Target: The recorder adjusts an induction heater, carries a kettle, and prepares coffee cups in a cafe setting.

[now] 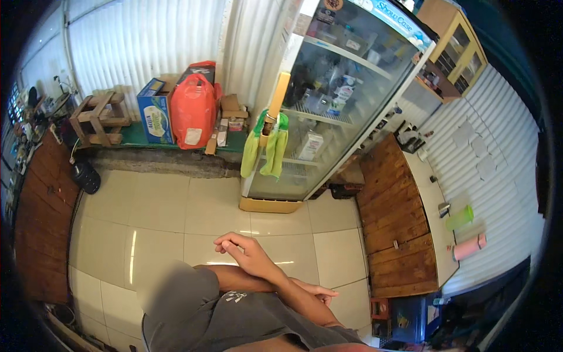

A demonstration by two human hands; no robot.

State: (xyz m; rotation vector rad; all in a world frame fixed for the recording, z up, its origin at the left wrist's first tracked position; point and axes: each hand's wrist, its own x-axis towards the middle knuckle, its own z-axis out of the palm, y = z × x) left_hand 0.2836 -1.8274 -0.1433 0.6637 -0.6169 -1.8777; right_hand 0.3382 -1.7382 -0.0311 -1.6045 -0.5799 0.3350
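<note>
My forearms cross in front of my dark grey T-shirt (259,317), the right one lying over the left. My right hand (246,251) extends toward the left of the view, its fingers loosely curled with the thumb against them and nothing held. Out past the right forearm shows my left hand (320,292), partly hidden by that arm, with the forefinger stretched out and other fingers bent. I see nothing in it. Beneath both is the beige tiled floor (211,220). Ahead stands a glass-door display fridge (325,110) with cartons inside; green-yellow cloths (275,149) hang from its handle.
A green bench (127,136) along the corrugated wall bears a wooden frame (99,116), a blue carton (154,114) and a red plastic bag (193,112). Wooden cabinets (396,220) flank the right, with a pink bottle (469,247) on top. A black jug (85,176) lies far left.
</note>
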